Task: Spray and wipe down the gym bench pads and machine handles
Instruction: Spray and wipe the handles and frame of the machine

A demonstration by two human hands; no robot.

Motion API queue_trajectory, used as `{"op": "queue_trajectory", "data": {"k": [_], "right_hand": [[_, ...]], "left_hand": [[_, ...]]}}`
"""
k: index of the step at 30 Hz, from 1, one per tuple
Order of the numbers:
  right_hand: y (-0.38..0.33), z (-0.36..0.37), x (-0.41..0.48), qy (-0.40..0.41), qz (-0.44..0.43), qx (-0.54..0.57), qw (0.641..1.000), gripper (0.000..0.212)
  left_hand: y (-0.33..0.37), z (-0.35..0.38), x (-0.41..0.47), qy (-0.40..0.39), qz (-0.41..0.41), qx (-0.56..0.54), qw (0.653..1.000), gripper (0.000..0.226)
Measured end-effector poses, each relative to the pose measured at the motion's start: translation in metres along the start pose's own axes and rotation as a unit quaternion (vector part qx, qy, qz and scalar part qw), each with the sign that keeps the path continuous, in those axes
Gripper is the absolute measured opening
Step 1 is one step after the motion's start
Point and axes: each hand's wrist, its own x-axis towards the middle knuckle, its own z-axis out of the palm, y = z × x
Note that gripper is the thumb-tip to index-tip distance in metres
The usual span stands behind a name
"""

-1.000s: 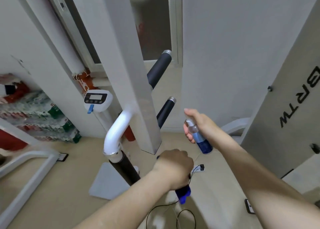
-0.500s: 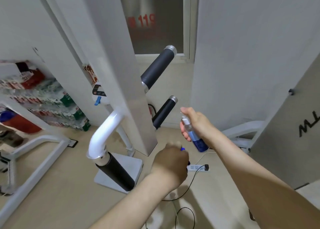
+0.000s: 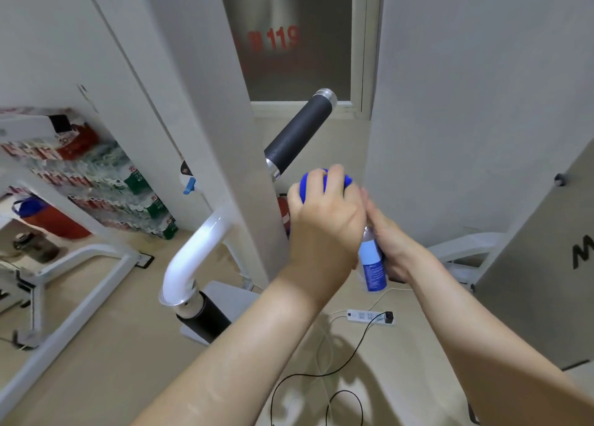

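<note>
My left hand [image 3: 324,219] is raised in the middle of the view, closed around a blue cloth [image 3: 308,181] that shows above my fingers. It covers the lower black machine handle, which I cannot see. The upper black handle [image 3: 297,134] with a silver end cap juts up and right from the grey upright post [image 3: 221,136], just above the cloth. My right hand [image 3: 390,242] sits right behind the left one, gripping a blue and clear spray bottle [image 3: 371,264]. A third black grip [image 3: 205,316] hangs on the white curved tube [image 3: 196,252] at lower left.
A white power strip [image 3: 369,317] with a black cable lies on the beige floor below my hands. White frame legs [image 3: 74,284] cross the left side. Packs of water bottles [image 3: 106,181] are stacked at far left. A grey machine panel [image 3: 546,264] stands at right.
My left hand has risen with the blue cloth from beside the lower grip up to the black handles on the post. My right hand with the bottle now sits right behind it.
</note>
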Motion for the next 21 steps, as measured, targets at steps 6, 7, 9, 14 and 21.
{"op": "queue_trajectory", "data": {"k": [6, 7, 9, 14, 21], "right_hand": [[-0.008, 0.002, 0.006, 0.089, -0.058, 0.062, 0.992, 0.015], [-0.015, 0.002, 0.006, 0.098, -0.069, 0.045, 0.992, 0.018], [-0.032, 0.004, 0.003, 0.092, -0.076, 0.043, 0.992, 0.018], [-0.061, 0.031, 0.007, 0.004, -0.022, 0.115, 0.993, 0.013], [-0.049, 0.034, 0.022, -0.076, 0.060, 0.026, 0.995, 0.020]], "left_hand": [[0.002, 0.008, 0.007, -0.027, -0.059, -0.007, 0.998, 0.026], [-0.001, 0.005, 0.004, 0.006, -0.046, -0.006, 0.999, 0.017], [-0.005, -0.003, 0.001, 0.061, -0.030, -0.010, 0.998, 0.010], [-0.007, -0.013, -0.009, 0.064, 0.044, 0.005, 0.997, 0.030], [-0.009, -0.012, -0.024, -0.136, 0.094, 0.171, 0.971, 0.025]]}}
